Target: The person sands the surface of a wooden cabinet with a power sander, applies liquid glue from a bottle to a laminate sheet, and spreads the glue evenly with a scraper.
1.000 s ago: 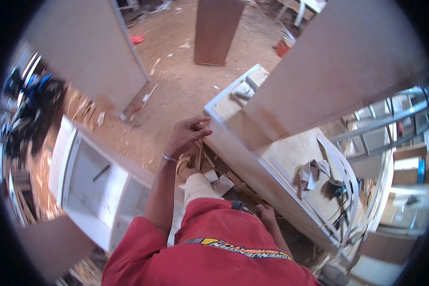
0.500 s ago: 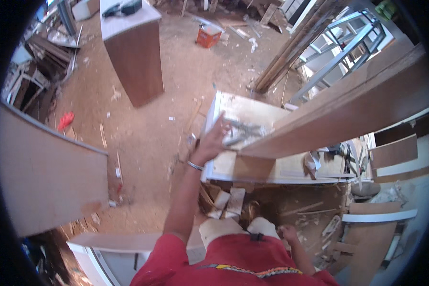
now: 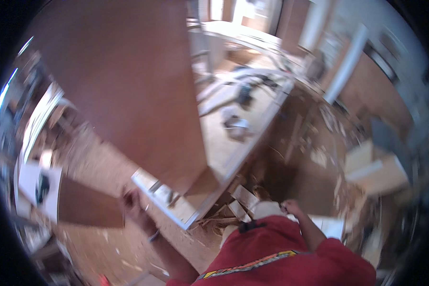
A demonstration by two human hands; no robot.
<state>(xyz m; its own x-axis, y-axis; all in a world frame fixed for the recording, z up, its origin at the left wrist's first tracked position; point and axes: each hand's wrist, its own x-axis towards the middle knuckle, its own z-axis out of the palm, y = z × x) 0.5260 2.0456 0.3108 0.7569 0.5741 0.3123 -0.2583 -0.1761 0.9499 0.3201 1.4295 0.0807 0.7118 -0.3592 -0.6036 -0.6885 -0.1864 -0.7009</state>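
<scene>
My left hand (image 3: 135,209) reaches out past the near left end of a pale, white-edged workbench (image 3: 245,164), its fingers smeared by motion. Close beside it on the bench top lie small grey metal pieces (image 3: 163,194), too blurred to name. A large brown wooden panel (image 3: 138,90) rises from the bench and fills much of the upper left. My right hand (image 3: 292,208) stays near my waist with its fingers curled; whatever they hold, if anything, is hidden.
Farther along the bench are a dark power tool (image 3: 244,94) and a crumpled wrapping (image 3: 234,125). A brown cabinet (image 3: 88,204) with a white top stands at left. Wood offcuts (image 3: 245,198) litter the floor by my legs, and boards (image 3: 374,86) lean at right.
The view has swung to the right, so the brown panel now looms large at upper left. My left hand has moved away from the grey pieces, off the bench's end. My right hand remains near my waist.
</scene>
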